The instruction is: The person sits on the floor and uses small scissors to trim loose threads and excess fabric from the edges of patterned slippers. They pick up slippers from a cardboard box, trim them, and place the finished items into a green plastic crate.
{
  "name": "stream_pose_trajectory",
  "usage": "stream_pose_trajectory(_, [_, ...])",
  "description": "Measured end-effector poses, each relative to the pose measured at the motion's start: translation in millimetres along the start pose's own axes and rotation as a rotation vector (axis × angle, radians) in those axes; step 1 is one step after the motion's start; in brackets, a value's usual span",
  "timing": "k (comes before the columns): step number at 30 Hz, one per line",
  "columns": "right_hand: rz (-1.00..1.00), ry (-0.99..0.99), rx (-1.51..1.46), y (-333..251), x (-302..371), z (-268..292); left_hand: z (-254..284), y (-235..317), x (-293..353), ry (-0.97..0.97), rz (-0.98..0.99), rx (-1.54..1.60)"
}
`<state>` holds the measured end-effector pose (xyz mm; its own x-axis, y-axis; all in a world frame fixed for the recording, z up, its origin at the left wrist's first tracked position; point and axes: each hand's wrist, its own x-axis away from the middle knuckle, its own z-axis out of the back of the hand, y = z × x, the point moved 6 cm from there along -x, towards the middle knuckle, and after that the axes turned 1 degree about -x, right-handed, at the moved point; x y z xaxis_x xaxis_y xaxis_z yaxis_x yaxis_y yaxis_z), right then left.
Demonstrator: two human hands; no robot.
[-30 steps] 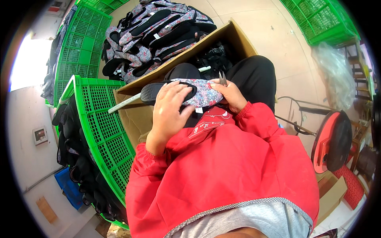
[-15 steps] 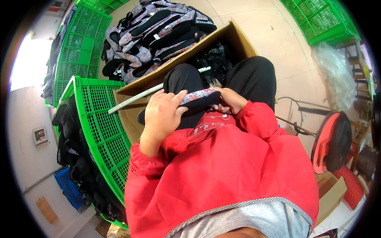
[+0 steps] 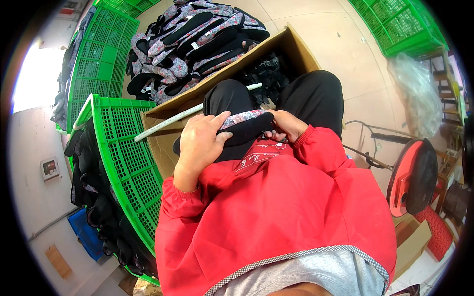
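Note:
Across my lap lies a slipper (image 3: 243,118) with a floral fabric upper and a black sole, held at both ends. My left hand (image 3: 200,139) is closed on its left end, with the thumb along the near side and the fingers over the far side. At the other end, my right hand (image 3: 288,126) pinches the slipper; some of its fingertips are hidden beneath. Beyond my knees is a pile of similar floral slippers (image 3: 192,42) with black soles. A cardboard box (image 3: 302,47) containing black scraps (image 3: 266,79) stands between the pile and my legs.
A white rod (image 3: 170,120) lies across the box by my left knee. To the left stands a green crate (image 3: 131,140) full of dark slippers (image 3: 101,212). At the right are a round red-and-black stool (image 3: 414,176), a clear plastic bag (image 3: 417,93) and another green crate (image 3: 395,24).
My left hand has shifted slightly along the slipper, and its fingers and thumb have moved a little. The slipper has tilted slightly, showing more of its black part. My right hand stays nearly still.

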<state>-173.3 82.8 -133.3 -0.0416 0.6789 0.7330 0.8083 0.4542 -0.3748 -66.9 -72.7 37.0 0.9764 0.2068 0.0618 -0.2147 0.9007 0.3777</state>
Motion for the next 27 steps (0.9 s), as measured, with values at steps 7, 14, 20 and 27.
stream_pose_trajectory(7, [0.002, -0.022, 0.0, 1.4, -1.5, 1.0, 0.2, 1.3, 0.5, 0.011, 0.0, 0.005])
stream_pose_trajectory(14, [0.001, -0.012, 0.001, 0.8, -0.5, -0.6, 0.7, 2.1, 2.2, 0.016, 0.012, 0.0])
stream_pose_trajectory(20, [0.028, -0.028, 0.004, 1.1, -2.1, 2.1, 3.4, 8.4, 4.1, 0.04, -0.021, -0.028])
stream_pose_trajectory(27, [0.22, -0.074, -0.025, -9.1, 2.2, -2.3, 18.7, 30.4, 11.7, 0.168, -0.143, -0.141])
